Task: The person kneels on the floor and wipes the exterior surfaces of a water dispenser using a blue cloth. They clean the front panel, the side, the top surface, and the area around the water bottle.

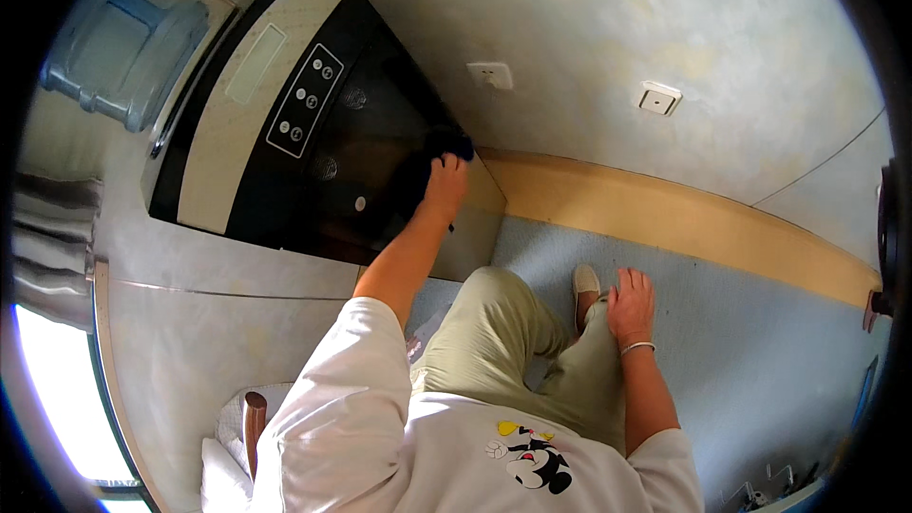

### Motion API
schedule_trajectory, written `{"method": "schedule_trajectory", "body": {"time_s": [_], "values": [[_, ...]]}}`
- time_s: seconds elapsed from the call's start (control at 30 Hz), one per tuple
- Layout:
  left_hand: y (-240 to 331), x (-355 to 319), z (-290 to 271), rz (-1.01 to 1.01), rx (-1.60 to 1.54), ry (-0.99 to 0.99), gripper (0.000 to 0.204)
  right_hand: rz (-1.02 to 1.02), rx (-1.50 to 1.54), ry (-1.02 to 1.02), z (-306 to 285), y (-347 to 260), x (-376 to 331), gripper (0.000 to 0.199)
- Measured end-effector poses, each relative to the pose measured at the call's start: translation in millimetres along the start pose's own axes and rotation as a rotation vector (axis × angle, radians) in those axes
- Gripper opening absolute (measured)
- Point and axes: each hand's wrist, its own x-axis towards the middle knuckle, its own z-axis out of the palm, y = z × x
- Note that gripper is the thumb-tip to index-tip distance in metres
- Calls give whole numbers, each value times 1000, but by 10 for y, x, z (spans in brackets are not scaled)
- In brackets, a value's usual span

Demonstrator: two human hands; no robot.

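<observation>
My left hand (445, 188) reaches out and presses a dark, bunched cloth (450, 142) against the glossy black front of a cabinet-like appliance (380, 166), close to its edge. The fingers are closed on the cloth, and part of it is hard to tell from the black surface behind. A control panel (306, 100) with several round buttons sits higher on that front, beside a cream band (214, 161). My right hand (632, 306), with a bracelet at the wrist, rests open on my right knee and holds nothing.
A blue water bottle (123, 47) stands by the appliance at upper left. The wall carries two white sockets (659, 98) above a yellow baseboard (608, 185). Blue-grey carpet (741, 351) covers the floor. A wooden chair arm (254, 418) is at lower left, near a bright window (66, 389).
</observation>
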Motion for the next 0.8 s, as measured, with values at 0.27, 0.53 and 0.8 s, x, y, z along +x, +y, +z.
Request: {"method": "schedule_trajectory", "body": {"time_s": [0.27, 0.53, 0.8], "values": [[300, -639, -128, 125, -114, -160, 28, 6, 25, -76, -24, -58, 59, 29], [-293, -1649, -956, 97, -346, 68, 29, -2, 39, -69, -53, -120, 85, 28], [-1261, -2235, -1622, -306, -333, 838, 35, 7, -90, -77, -8, -112, -28, 23]]}}
